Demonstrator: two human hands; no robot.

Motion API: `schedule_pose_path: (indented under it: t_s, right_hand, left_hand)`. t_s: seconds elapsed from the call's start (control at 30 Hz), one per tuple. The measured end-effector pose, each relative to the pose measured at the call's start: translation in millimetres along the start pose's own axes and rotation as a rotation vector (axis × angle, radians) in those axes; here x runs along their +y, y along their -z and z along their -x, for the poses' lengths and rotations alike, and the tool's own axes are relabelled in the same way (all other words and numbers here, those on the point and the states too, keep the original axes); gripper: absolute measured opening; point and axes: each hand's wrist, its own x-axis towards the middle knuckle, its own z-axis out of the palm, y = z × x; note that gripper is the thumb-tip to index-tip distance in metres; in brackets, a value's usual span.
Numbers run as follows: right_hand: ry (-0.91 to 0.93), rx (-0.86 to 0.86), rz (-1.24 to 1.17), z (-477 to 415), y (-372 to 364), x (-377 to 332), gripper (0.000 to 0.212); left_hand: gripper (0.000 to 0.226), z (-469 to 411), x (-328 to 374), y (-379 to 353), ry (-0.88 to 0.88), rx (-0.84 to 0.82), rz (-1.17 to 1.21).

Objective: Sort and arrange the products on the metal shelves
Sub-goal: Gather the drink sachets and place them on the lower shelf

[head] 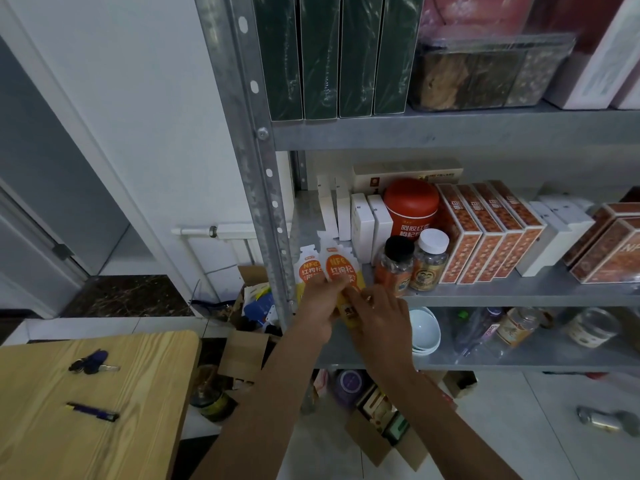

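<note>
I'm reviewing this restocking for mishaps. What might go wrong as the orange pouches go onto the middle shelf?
1. The left hand and right hand hold the soft orange pouches at the front left corner of the middle shelf; stood there, they may slump and slide off.
2. The right hand is close beside the black-capped bottle, near the front edge; a nudge might tip it off.

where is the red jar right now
In the head view, the red jar stands on the middle shelf, right of the white boxes and left of the orange boxes.
</note>
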Motion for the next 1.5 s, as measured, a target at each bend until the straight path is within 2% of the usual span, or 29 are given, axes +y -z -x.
schedule_pose_path:
  t_s: [0.07,0.13,0.2,0.27,0.3,0.33,0.4,0.53,0.63,0.7,0.77,0.83,0.9,1.0,1.07,1.13,1.23,1.37,1.5]
  right_hand:
    - [0.002,-0.137,-0.029,1.5,-0.9,-2.1,0.068]
    - [-0.044,-0.273,-0.194,3.3,-3.3,-0.8,0.069]
    - [-0.305,-0.324,-0.515,-0.3,-8.1,3.2,0.053]
    - [-0.714,-0.384,-0.82,-10.4,-11.5,7.6,0.029]
    - [-0.856,-0.43,-0.947,-14.4,-15.3,10.5,0.017]
    - [-0.936,-0.461,-1.022,-17.4,-19.5,13.5,0.009]
    - [-0.979,-0.47,-1.023,-21.0,-27.8,18.7,0.013]
    - [-0.952,-0.415,-0.886,-31.6,-42.2,19.9,0.01]
    - [-0.926,-0.419,-0.826,-37.0,-50.9,20.5,0.012]
    - [-0.915,-0.394,-0.637,-36.4,-58.3,24.6,0.02]
    - [-0.908,-0.388,-0.436,-32.9,-64.2,29.0,0.023]
    - [-0.917,-0.416,-0.343,-27.5,-70.3,31.4,0.03]
    - [-0.905,-0.455,-0.257,-24.3,-75.8,32.4,0.034]
    - [-0.865,-0.51,-0.14,-24.3,-81.7,33.6,0.038]
    - [-0.849,-0.53,-0.092,-25.4,-83.4,34.2,0.042]
    - [-0.819,-0.535,-0.057,-25.5,-84.3,34.0,0.044]
    - [-0.809,-0.539,-0.056,-24.7,-85.4,33.1,0.05]
    - [-0.784,-0.548,-0.111,-24.8,-85.6,33.2,0.049]
    - [-0.682,-0.442,-0.325,-26.9,-81.4,31.8,0.033]
  left_hand:
    - [0.022,-9.6,0.3,4.7,-0.036,0.128,-0.033]
    - [0.023,-17.0,1.8,8.6,-0.068,0.18,-0.127]
    - [0.024,-24.7,-0.1,11.3,-0.093,0.193,-0.193]
    - [0.027,-32.0,-3.7,11.6,-0.112,0.199,-0.242]
    - [0.027,-35.2,-5.8,11.6,-0.115,0.202,-0.258]
    - [0.026,-39.4,-8.1,11.7,-0.118,0.205,-0.268]
    - [0.026,-46.0,-11.5,12.0,-0.13,0.209,-0.28]
    - [0.043,-59.0,-21.2,13.9,-0.295,0.209,-0.54]
    - [0.046,-67.7,-30.0,17.1,-0.364,0.249,-0.579]
    - [0.052,-71.2,-33.0,18.7,-0.388,0.274,-0.585]
    - [0.069,-74.9,-36.2,20.2,-0.432,0.282,-0.685]
    - [0.081,-80.0,-41.4,22.3,-0.49,0.248,-0.81]
    - [0.077,-85.4,-47.3,26.0,-0.518,0.222,-0.957]
    - [0.06,-88.2,-49.3,24.5,-0.399,0.254,-1.066]
    - [0.057,-88.2,-49.5,18.6,-0.365,0.286,-1.176]
    - [0.061,-90.3,-54.1,17.1,-0.439,0.323,-1.36]
    - [0.064,-96.2,-62.9,21.7,-0.535,0.208,-1.491]
    - [0.069,-97.7,-57.0,23.2,-0.341,0.106,-1.631]
    - [0.071,-92.4,-52.8,22.3,-0.346,0.1,-1.631]
